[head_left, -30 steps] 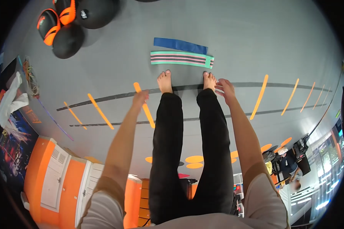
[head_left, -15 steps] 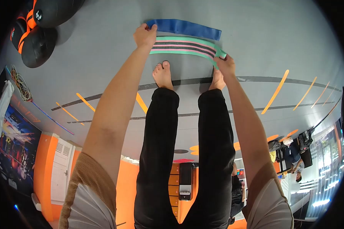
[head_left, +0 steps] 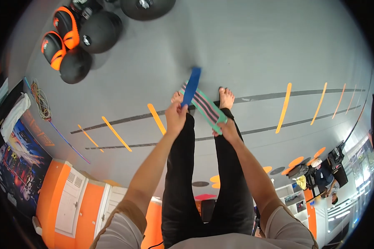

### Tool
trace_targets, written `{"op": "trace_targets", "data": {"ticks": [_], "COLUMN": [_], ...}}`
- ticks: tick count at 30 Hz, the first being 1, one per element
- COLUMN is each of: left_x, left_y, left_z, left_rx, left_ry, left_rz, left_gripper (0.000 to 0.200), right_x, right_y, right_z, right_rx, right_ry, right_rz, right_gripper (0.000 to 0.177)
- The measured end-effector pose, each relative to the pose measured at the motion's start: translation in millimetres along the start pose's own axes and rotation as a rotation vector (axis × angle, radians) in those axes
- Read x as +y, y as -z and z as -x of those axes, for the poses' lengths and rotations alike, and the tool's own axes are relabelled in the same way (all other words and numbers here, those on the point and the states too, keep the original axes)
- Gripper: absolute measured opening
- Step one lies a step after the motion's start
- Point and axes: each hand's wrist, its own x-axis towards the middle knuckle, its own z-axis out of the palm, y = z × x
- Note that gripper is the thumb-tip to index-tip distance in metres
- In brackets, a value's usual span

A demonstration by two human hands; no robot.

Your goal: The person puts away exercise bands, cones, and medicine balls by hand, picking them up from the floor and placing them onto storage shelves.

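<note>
Currently, my left hand (head_left: pixel 176 118) pinches the lower end of the flat blue band (head_left: pixel 191 86), fingers closed, while my right hand (head_left: pixel 230 129) clamps the green-edged striped fabric band (head_left: pixel 204 105), which slants behind the blue one above the grey floor (head_left: pixel 253 54).

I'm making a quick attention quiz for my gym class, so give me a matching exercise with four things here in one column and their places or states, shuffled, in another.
Things
1. Blue band
2. Striped band
3. Black ball
4. Cords

Places or states
A. Lying in loops on the floor
B. Held by the right hand
C. Beside black and orange pads
D. Held by the left hand

Right pairs: 1-D, 2-B, 3-C, 4-A
</note>
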Motion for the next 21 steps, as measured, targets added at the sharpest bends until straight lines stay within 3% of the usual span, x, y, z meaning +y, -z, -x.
{"op": "trace_targets", "data": {"ticks": [3,9,10,11,12,13,16,17,18,21], "left_x": [62,205,219,229,223,239,281,315,302,341], "left_y": [31,109,117,124,119,126,156,181,180,219], "left_z": [65,219,241,257,264,267,279,296,288,307], "left_rx": [-0.064,-0.199,-0.193,-0.241,-0.313,-0.366,-0.478,-0.514,-0.491,-0.676], "left_ry": [0.015,-0.177,-0.255,-0.31,-0.345,-0.374,-0.494,-0.515,-0.643,-0.681], "left_rz": [-0.034,-0.038,0.006,-0.049,0.021,0.043,-0.066,-0.054,-0.092,-0.222], "left_gripper": [0.021,0.021,0.025,0.02,0.018,0.019,0.025,0.026,0.026,0.027], "right_x": [-5,-70,-89,-90,-103,-110,-135,-139,-141,-136], "right_y": [5,-6,-15,-15,-18,-27,-51,-60,-68,-96], "right_z": [58,231,266,285,307,321,359,376,394,456], "right_rx": [-0.038,-0.378,-0.364,-0.411,-0.266,-0.16,0.067,0.125,0.166,0.206], "right_ry": [0.215,0.274,0.199,0.516,0.837,0.907,0.284,0.229,0.212,0.231], "right_rz": [0.273,0.626,0.766,1.04,1.412,1.486,0.754,0.649,0.575,0.342], "right_gripper": [0.019,0.039,0.041,0.042,0.04,0.039,0.036,0.035,0.035,0.034]}}
